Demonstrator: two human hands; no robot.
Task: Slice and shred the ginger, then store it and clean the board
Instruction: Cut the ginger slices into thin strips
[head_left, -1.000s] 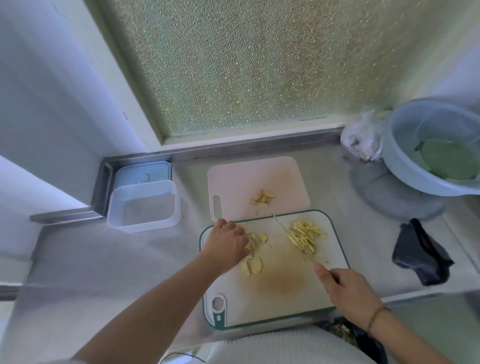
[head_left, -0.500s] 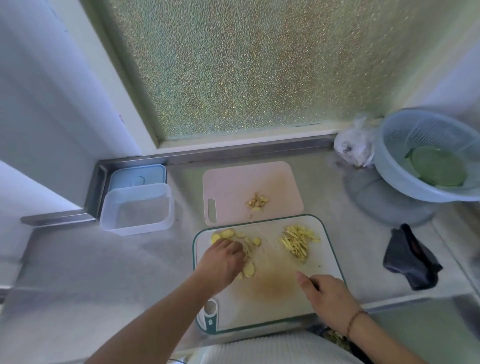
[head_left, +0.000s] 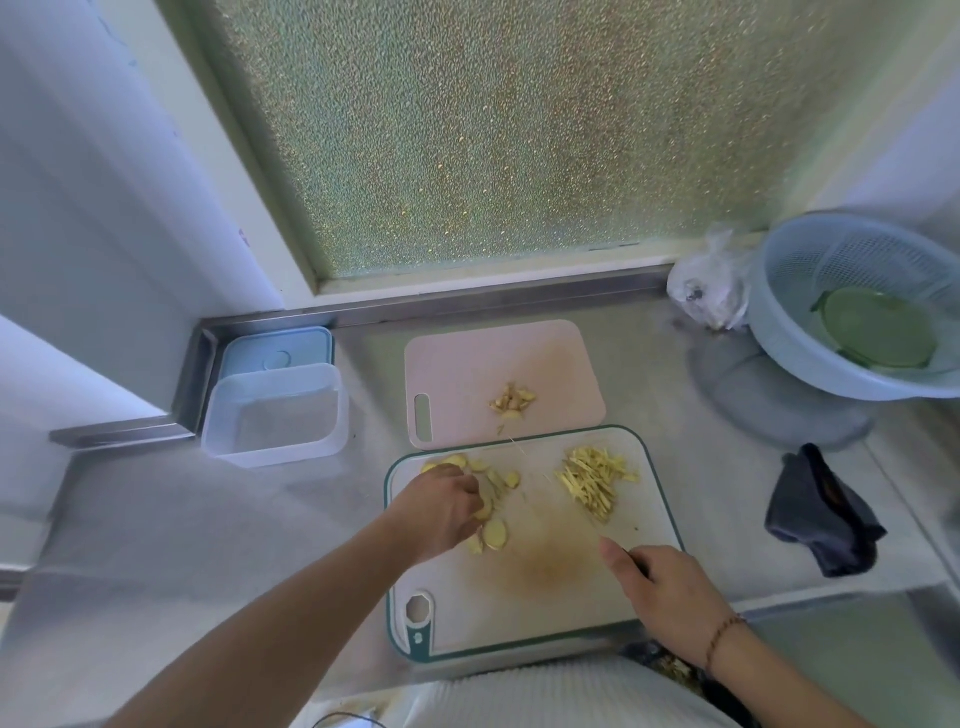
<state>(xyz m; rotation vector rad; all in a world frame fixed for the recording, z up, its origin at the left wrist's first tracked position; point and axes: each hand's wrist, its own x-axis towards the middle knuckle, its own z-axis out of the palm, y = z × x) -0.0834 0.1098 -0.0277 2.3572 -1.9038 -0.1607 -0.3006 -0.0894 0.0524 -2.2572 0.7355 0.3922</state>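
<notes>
A white cutting board with a teal rim (head_left: 545, 613) lies near the counter's front edge. Round ginger slices (head_left: 493, 532) are piled on its left half, and my left hand (head_left: 441, 512) lies knuckles-up over them, its fingers curled onto the pile. A heap of ginger shreds (head_left: 595, 480) sits on the board's far right. My right hand (head_left: 670, 597) grips a knife (head_left: 635, 566) at the board's near right; the thin blade points away toward the far left and is hard to make out. An empty clear container (head_left: 275, 415) stands at the left.
A pink board (head_left: 493, 364) with ginger scraps (head_left: 511, 402) lies behind the white one. A blue lid (head_left: 275, 353) rests behind the container. At the right are a plastic bag (head_left: 709, 291), a blue colander (head_left: 852, 306) and a dark cloth (head_left: 821, 514).
My right hand has drawn the knife back from the shreds toward the front edge. My left hand has slid a little nearer over the slices, uncovering a few at the board's far left.
</notes>
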